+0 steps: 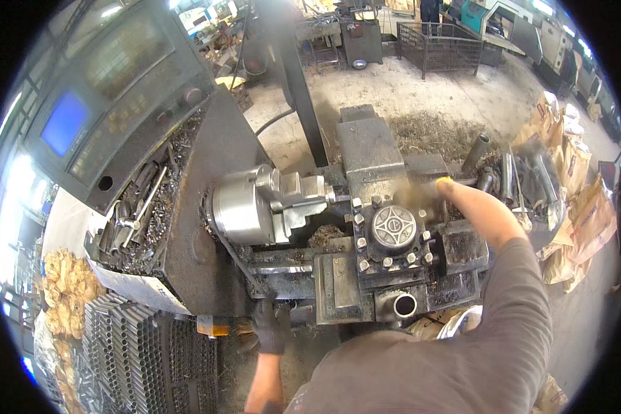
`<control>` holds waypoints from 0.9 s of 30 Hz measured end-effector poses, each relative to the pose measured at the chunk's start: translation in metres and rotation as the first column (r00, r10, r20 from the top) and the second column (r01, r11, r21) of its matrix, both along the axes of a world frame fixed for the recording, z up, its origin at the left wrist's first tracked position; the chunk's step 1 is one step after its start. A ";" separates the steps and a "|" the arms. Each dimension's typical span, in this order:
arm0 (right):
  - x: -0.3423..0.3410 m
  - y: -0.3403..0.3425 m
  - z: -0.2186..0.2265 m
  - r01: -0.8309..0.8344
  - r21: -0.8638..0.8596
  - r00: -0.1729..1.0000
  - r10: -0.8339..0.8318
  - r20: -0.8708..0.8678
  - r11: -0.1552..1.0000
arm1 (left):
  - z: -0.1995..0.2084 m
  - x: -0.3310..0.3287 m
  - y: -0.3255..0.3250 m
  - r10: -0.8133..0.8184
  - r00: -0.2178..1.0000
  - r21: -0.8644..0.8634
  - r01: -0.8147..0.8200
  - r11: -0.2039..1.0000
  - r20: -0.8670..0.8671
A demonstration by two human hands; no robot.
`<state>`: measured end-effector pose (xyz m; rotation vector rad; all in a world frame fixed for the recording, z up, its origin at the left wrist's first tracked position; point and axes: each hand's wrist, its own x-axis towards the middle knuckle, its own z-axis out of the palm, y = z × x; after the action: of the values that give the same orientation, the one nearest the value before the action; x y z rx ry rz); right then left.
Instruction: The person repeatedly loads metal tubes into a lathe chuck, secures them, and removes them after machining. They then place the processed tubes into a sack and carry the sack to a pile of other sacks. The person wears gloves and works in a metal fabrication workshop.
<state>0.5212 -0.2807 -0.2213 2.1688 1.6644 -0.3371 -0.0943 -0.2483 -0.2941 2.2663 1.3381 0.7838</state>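
My left hand [270, 326], in a dark glove, is closed at the lower end of a long thin metal rod [240, 262]. The rod slants up to the side of a shiny lathe chuck [243, 207] with stepped jaws [293, 207]. My right arm reaches over the machine. Its gloved hand [421, 195], with a yellow cuff, is smeared by motion beside the tool post [395, 228], so its fingers cannot be made out. The tool post has a round star-patterned cap and several square-headed bolts. A short open tube [404, 305] sticks up at the carriage's near side.
At the left is a control panel with a blue screen [65, 124], above a chip-filled tray [160, 238] holding a T-handled wrench [139, 219]. Stacked tubes [127, 345] stand lower left. Loose tubes [509, 178] and brown paper sacks [586, 224] are at the right. Metal shavings [428, 138] lie behind.
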 end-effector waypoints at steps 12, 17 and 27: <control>-0.047 0.108 0.101 -0.274 0.349 0.886 0.376 -0.270 0.896 | 0.234 0.193 0.202 0.023 0.621 0.242 0.270 0.932 -0.783; -0.152 0.131 0.099 -0.202 -0.082 0.743 0.098 -0.662 0.976 | 0.232 0.199 0.198 -0.036 0.489 0.240 0.489 0.838 -0.871; -0.119 0.135 0.053 -0.247 0.148 0.674 0.279 -0.684 0.958 | 0.123 0.252 0.129 -0.406 0.834 0.530 0.551 0.645 -0.373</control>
<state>0.4020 -0.1458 -0.1684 1.8801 2.3606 -1.1692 0.1573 -0.1194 -0.1712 3.1190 0.4758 0.8752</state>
